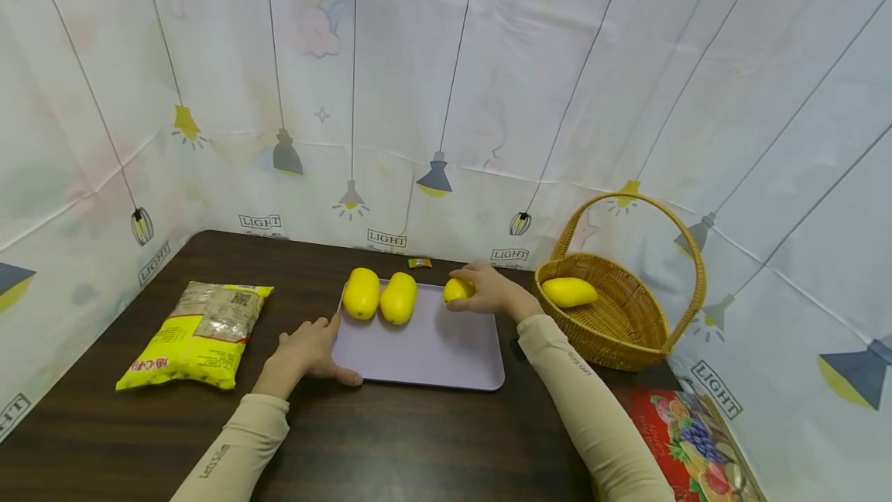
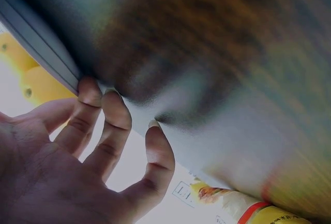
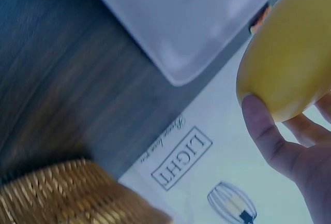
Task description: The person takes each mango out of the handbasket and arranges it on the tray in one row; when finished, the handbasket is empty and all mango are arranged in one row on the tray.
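Note:
A pale purple tray (image 1: 432, 347) lies on the dark table. Two yellow mangoes (image 1: 361, 294) rest side by side at its back left. My left hand (image 1: 307, 351) is spread around the tray's front left corner, thumb along the front edge; in the left wrist view its fingertips (image 2: 160, 146) touch the table beside the rim. Over the tray's back right part, my right hand (image 1: 491, 293) grips another yellow mango (image 3: 289, 53), seen off the tray's surface in the right wrist view. One more mango (image 1: 569, 292) lies in the wicker basket (image 1: 613, 339) to the right.
At the left lies a yellow plastic food bag (image 1: 198, 339). A small candy packet (image 1: 420, 263) sits behind the tray. A red box with fruit pictures (image 1: 697, 444) stands at the front right. A patterned curtain (image 1: 418, 99) closes off the back and sides.

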Demonstrator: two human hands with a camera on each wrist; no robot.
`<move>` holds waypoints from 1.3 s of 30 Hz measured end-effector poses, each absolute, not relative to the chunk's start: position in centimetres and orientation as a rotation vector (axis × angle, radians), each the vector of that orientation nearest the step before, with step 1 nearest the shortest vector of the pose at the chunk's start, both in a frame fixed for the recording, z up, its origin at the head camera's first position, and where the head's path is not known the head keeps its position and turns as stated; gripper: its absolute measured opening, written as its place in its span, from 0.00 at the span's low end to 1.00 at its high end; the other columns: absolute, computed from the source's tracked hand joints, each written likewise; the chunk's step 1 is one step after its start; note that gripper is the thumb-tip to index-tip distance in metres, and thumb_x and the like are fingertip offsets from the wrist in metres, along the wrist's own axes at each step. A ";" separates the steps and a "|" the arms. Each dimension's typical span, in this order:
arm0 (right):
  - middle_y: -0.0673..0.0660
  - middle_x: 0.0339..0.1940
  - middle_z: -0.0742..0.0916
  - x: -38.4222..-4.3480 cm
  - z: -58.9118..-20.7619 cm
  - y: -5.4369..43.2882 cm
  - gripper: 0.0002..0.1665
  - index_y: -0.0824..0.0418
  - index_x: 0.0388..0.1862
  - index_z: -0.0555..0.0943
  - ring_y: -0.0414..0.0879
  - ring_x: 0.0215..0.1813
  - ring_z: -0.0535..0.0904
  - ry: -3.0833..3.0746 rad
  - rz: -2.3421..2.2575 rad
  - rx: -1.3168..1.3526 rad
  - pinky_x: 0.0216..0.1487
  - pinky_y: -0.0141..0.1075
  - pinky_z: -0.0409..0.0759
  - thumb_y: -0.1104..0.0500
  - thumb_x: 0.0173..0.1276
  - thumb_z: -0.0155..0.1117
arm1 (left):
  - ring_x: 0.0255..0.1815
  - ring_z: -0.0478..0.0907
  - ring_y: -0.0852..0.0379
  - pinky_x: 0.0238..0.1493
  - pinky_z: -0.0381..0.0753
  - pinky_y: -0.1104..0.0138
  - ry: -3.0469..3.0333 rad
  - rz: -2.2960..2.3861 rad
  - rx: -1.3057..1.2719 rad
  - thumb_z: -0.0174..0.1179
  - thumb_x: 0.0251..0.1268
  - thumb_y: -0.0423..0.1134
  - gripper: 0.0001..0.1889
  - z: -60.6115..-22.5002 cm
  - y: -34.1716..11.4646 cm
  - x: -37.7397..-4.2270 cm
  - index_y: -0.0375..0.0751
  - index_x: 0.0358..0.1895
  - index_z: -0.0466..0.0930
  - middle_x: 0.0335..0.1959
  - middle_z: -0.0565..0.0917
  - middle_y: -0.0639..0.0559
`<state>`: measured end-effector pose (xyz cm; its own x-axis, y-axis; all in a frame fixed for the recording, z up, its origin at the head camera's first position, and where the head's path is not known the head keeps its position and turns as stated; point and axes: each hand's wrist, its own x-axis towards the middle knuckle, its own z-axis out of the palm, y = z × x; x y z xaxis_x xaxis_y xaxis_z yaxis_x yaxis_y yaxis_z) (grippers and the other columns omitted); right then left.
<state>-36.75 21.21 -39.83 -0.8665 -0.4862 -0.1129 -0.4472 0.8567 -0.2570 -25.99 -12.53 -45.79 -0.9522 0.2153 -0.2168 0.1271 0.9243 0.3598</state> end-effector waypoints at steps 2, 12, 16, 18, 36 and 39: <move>0.59 0.74 0.73 -36.9 -40.3 20.7 0.44 0.50 0.73 0.71 0.58 0.74 0.68 2.846 -0.326 -0.725 0.69 0.54 0.71 0.35 0.61 0.66 | 0.71 0.66 0.29 0.63 0.61 0.25 2.833 0.505 0.255 0.73 0.36 0.74 0.69 -45.8 -12.5 -26.0 0.33 0.79 0.54 0.74 0.66 0.29; 0.59 0.77 0.71 -37.0 -41.9 18.6 0.45 0.50 0.75 0.70 0.59 0.78 0.63 2.775 -0.280 -0.736 0.75 0.57 0.66 0.35 0.62 0.67 | 0.71 0.67 0.30 0.62 0.62 0.25 2.845 0.512 0.258 0.73 0.35 0.74 0.69 -45.9 -12.5 -25.9 0.34 0.78 0.55 0.73 0.67 0.29; 0.59 0.76 0.71 -36.8 -41.9 17.9 0.45 0.51 0.75 0.70 0.59 0.77 0.64 2.757 -0.294 -0.752 0.75 0.57 0.67 0.38 0.60 0.68 | 0.70 0.68 0.31 0.61 0.63 0.25 2.849 0.513 0.259 0.74 0.35 0.74 0.69 -45.9 -12.4 -25.8 0.34 0.78 0.55 0.72 0.68 0.30; 0.59 0.76 0.71 -36.7 -41.9 17.6 0.46 0.51 0.75 0.70 0.59 0.77 0.65 2.750 -0.297 -0.757 0.74 0.57 0.67 0.38 0.59 0.69 | 0.69 0.68 0.31 0.61 0.63 0.26 2.853 0.513 0.260 0.74 0.35 0.74 0.69 -45.9 -12.4 -25.9 0.34 0.78 0.55 0.72 0.68 0.30; 0.57 0.82 0.64 -37.2 -42.4 16.4 0.48 0.46 0.75 0.68 0.62 0.81 0.59 2.744 -0.302 -0.818 0.76 0.60 0.64 0.40 0.55 0.73 | 0.69 0.69 0.33 0.62 0.64 0.26 2.844 0.510 0.245 0.74 0.34 0.75 0.69 -46.2 -12.4 -26.1 0.36 0.79 0.55 0.72 0.69 0.32; 0.56 0.82 0.63 -37.5 -42.4 16.5 0.48 0.45 0.75 0.69 0.61 0.81 0.60 2.751 -0.294 -0.828 0.76 0.59 0.64 0.40 0.55 0.73 | 0.70 0.69 0.33 0.62 0.63 0.26 2.844 0.512 0.233 0.73 0.34 0.75 0.69 -46.2 -12.5 -26.1 0.36 0.79 0.55 0.72 0.69 0.32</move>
